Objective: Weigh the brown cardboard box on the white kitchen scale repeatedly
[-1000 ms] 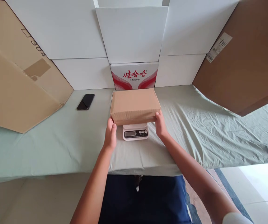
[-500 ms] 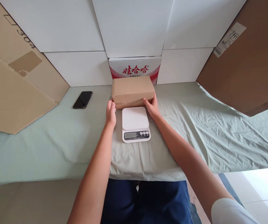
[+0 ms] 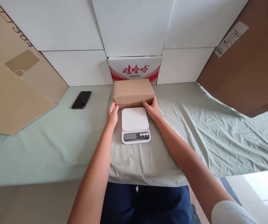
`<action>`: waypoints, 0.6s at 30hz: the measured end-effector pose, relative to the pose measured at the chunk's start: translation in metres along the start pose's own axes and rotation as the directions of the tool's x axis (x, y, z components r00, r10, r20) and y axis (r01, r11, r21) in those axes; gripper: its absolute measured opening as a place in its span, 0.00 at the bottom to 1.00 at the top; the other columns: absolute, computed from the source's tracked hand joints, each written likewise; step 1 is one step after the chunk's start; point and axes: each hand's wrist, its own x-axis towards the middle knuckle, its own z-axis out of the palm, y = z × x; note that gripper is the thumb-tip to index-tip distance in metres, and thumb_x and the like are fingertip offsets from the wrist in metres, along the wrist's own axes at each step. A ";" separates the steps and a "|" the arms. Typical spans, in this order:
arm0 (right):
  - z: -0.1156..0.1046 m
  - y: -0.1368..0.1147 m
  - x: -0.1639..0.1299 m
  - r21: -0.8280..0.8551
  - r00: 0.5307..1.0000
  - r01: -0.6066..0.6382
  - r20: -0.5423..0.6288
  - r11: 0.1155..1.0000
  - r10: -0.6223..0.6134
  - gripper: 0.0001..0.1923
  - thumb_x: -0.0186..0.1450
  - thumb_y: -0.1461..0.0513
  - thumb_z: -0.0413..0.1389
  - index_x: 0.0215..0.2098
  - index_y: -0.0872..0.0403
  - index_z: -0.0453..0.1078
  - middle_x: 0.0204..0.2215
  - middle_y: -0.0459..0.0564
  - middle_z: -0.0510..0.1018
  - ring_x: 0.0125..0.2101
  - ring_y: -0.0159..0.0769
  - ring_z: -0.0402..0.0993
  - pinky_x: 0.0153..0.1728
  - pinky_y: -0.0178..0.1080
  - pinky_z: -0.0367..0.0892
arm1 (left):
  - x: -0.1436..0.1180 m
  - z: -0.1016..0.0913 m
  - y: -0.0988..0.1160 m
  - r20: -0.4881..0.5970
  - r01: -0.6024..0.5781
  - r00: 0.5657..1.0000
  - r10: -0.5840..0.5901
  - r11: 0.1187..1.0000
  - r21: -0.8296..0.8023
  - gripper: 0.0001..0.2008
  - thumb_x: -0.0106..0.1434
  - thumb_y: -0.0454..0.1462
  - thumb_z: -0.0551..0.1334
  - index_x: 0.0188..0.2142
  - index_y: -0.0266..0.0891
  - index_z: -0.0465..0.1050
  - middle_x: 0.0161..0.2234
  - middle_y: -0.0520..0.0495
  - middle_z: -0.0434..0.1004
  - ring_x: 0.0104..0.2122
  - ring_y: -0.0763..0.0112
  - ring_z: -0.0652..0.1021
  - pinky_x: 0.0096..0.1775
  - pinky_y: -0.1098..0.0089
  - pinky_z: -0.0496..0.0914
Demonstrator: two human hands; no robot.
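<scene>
A closed brown cardboard box (image 3: 134, 90) is gripped at both ends, just behind the scale. My left hand (image 3: 112, 113) holds its left front corner, thumb at the front. On the right front corner, my right hand (image 3: 152, 107) has its thumb against the front face and its fingers along the side. Between my wrists lies a white kitchen scale (image 3: 135, 119) with nothing on its platform. Its display and several round buttons face me; I can make out no reading on the display.
A black phone (image 3: 82, 100) lies to the left on the green cloth (image 3: 77, 146). Behind the small box stands a white and red carton (image 3: 135, 67) against white panels (image 3: 134, 28). Large cardboard boxes flank the table at left (image 3: 19, 87) and right (image 3: 248, 68).
The cardboard box has come down slightly, showing more of the carton's lettering behind it. Both hands keep their hold on it. The view has shifted a little.
</scene>
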 end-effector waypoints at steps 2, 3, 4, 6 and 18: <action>0.000 0.001 -0.001 -0.023 1.000 0.008 0.005 1.000 -0.008 0.38 0.58 0.55 0.63 0.64 0.49 0.58 0.65 0.57 0.70 0.65 0.51 0.65 0.70 0.59 0.60 | 0.001 0.000 0.001 0.020 -0.007 1.000 0.007 1.000 -0.022 0.22 0.67 0.48 0.63 0.56 0.42 0.74 0.63 0.41 0.75 0.68 0.53 0.68 0.69 0.57 0.60; 0.001 0.002 -0.002 -0.032 1.000 0.007 0.008 0.999 -0.007 0.40 0.57 0.55 0.63 0.65 0.50 0.56 0.65 0.57 0.69 0.66 0.52 0.64 0.70 0.59 0.58 | 0.001 0.001 0.002 0.026 -0.006 1.000 0.007 1.000 -0.027 0.23 0.66 0.48 0.64 0.56 0.41 0.74 0.63 0.41 0.75 0.68 0.52 0.68 0.69 0.56 0.60; 0.001 0.003 -0.002 -0.038 1.000 0.004 0.010 0.999 -0.004 0.41 0.57 0.54 0.63 0.65 0.50 0.55 0.66 0.58 0.68 0.66 0.52 0.63 0.71 0.59 0.57 | 0.001 0.001 0.003 0.029 -0.003 1.000 0.003 1.000 -0.030 0.23 0.65 0.48 0.64 0.56 0.41 0.74 0.63 0.41 0.74 0.68 0.51 0.69 0.68 0.55 0.60; 0.002 0.004 -0.002 -0.041 1.000 0.001 0.016 0.999 0.000 0.42 0.58 0.53 0.63 0.66 0.50 0.54 0.66 0.58 0.67 0.67 0.52 0.63 0.71 0.59 0.56 | 0.002 0.001 0.005 0.028 0.005 1.000 -0.004 0.999 -0.033 0.23 0.65 0.49 0.65 0.56 0.41 0.74 0.63 0.40 0.75 0.67 0.50 0.69 0.68 0.53 0.61; 0.000 0.000 -0.003 0.024 1.000 -0.020 0.017 1.000 0.020 0.34 0.59 0.57 0.60 0.62 0.48 0.58 0.65 0.54 0.69 0.65 0.51 0.64 0.70 0.58 0.59 | 0.001 0.002 0.006 0.025 0.011 1.000 -0.010 1.000 -0.023 0.21 0.65 0.49 0.65 0.54 0.42 0.75 0.58 0.41 0.79 0.68 0.52 0.68 0.69 0.56 0.60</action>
